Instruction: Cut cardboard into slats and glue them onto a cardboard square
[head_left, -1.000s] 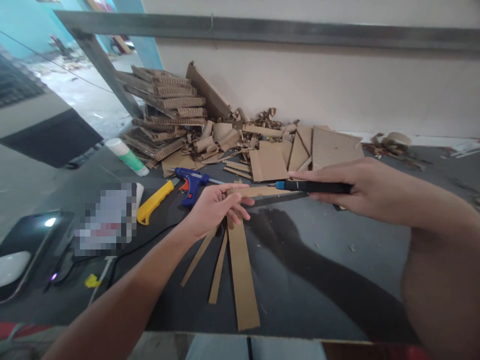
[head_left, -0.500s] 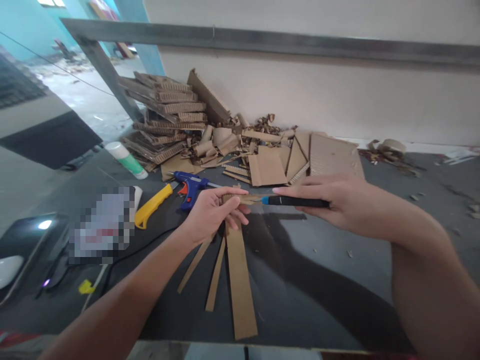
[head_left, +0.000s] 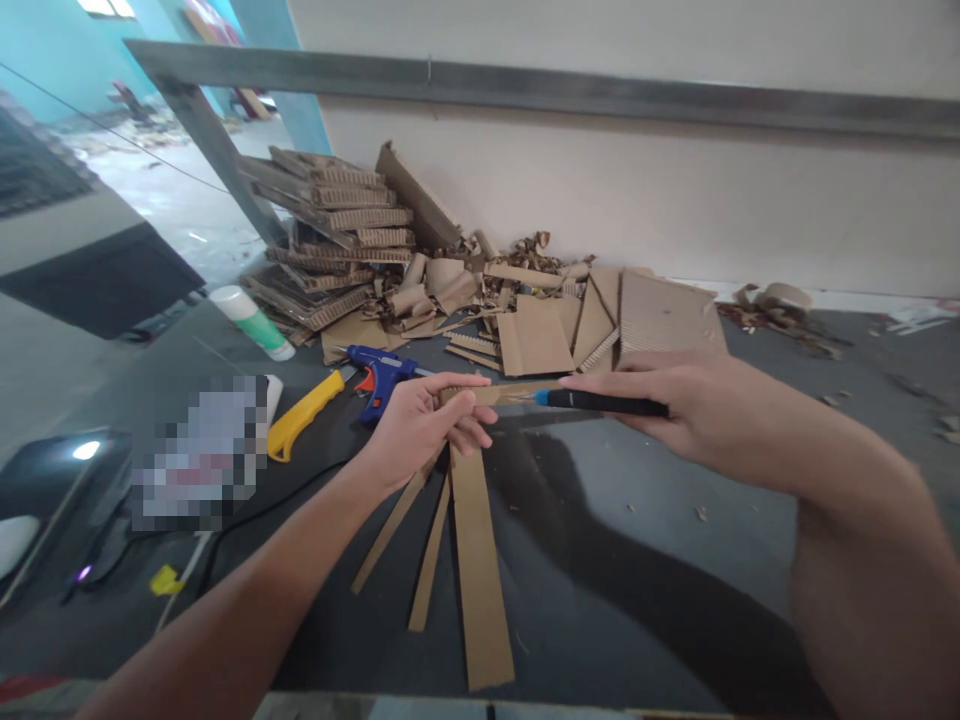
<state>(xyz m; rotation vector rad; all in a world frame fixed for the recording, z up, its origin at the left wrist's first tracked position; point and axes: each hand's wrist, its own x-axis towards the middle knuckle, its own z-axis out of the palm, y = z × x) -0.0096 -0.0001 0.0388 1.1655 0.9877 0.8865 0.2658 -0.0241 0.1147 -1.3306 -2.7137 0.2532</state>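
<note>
My left hand (head_left: 424, 425) is closed around a narrow cardboard strip (head_left: 502, 394) that sticks out to the right, held level above the dark table (head_left: 660, 540). My right hand (head_left: 679, 405) grips a black craft knife with a blue tip (head_left: 600, 402), its point resting on the strip's right part. Under my left hand, three longer cardboard strips (head_left: 472, 560) lie fanned out on the table toward me.
A blue glue gun (head_left: 382, 370) and a yellow utility knife (head_left: 304, 415) lie left of my hands. A green-and-white bottle (head_left: 251, 320) lies behind them. Stacked corrugated sheets (head_left: 330, 235) and cardboard scraps (head_left: 555, 310) pile against the back wall. A dark device (head_left: 52, 480) sits at far left.
The knife moved left along the strip toward my left hand, then back right a little. My left hand kept its hold on the strip.
</note>
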